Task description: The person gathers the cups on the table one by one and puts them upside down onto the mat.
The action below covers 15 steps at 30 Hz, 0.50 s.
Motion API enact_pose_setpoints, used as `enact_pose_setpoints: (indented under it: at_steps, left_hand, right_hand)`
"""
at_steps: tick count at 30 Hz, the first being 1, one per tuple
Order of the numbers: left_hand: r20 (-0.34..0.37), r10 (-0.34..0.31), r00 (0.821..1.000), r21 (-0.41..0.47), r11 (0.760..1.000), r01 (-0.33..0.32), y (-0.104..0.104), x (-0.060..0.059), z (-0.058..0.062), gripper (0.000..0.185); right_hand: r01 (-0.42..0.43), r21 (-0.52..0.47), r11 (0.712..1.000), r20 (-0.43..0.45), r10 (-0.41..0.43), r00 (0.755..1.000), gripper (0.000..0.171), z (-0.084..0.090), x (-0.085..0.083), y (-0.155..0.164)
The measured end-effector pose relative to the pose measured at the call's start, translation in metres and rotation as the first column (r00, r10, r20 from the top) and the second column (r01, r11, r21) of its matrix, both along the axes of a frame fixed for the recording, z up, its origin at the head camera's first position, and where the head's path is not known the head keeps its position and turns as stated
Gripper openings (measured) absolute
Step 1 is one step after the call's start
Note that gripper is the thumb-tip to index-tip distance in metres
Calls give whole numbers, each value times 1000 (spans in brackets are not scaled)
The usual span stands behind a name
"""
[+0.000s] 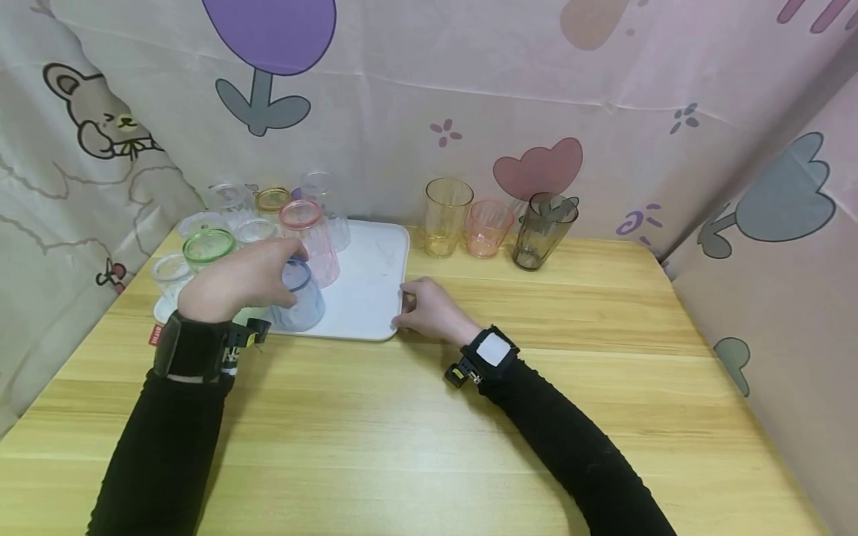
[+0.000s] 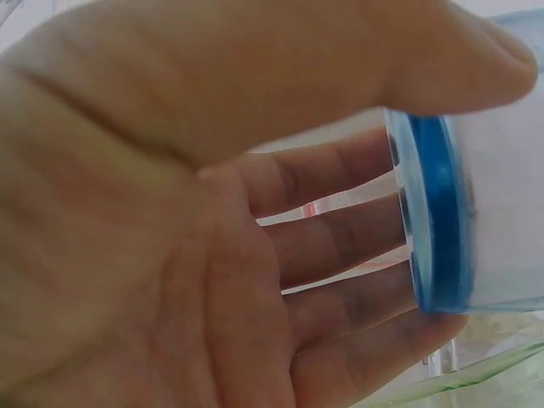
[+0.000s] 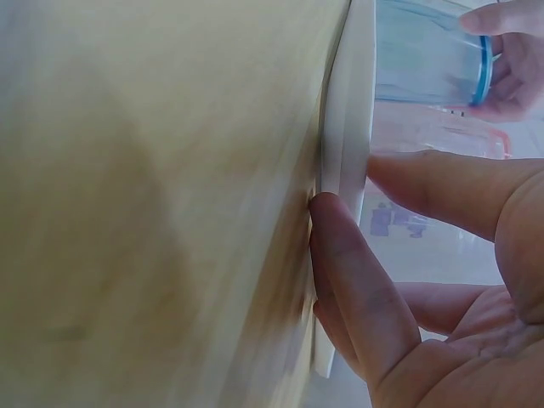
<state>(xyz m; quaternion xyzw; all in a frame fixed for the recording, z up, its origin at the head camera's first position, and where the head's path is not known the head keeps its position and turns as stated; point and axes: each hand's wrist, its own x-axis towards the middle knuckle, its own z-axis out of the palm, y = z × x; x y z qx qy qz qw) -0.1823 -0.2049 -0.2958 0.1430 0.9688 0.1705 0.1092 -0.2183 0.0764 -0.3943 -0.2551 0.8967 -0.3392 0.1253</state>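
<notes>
My left hand point(image 1: 241, 277) grips an upside-down blue glass point(image 1: 303, 307) near its base, thumb on one side and fingers on the other. The glass is at the front of a white tray point(image 1: 372, 272); whether its rim bears on the tray I cannot tell. In the left wrist view its blue base point(image 2: 444, 212) faces my palm. My right hand point(image 1: 434, 309) pinches the tray's right edge, thumb on the rim and fingertips below it. Behind the blue glass is a pink glass point(image 1: 323, 257); a green-based glass point(image 1: 209, 247) is left of it.
More glasses crowd the tray's left half, among them a yellow-based one point(image 1: 272, 201) and a tall clear one point(image 1: 328, 208). Right of the tray stand an amber glass point(image 1: 447, 216), a short pink glass point(image 1: 488, 231) and a grey glass point(image 1: 541, 234), near the patterned cloth point(image 1: 402, 112).
</notes>
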Motion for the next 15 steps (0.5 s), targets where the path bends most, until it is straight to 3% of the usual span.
enact_pose_setpoints:
  at_steps: [15]
  left_hand:
    - [9,22,1000,-31,999,-22,-1,-1,-3,64]
  right_hand:
    - [-5,-4,1000,10,5,1000,27,1,0,1]
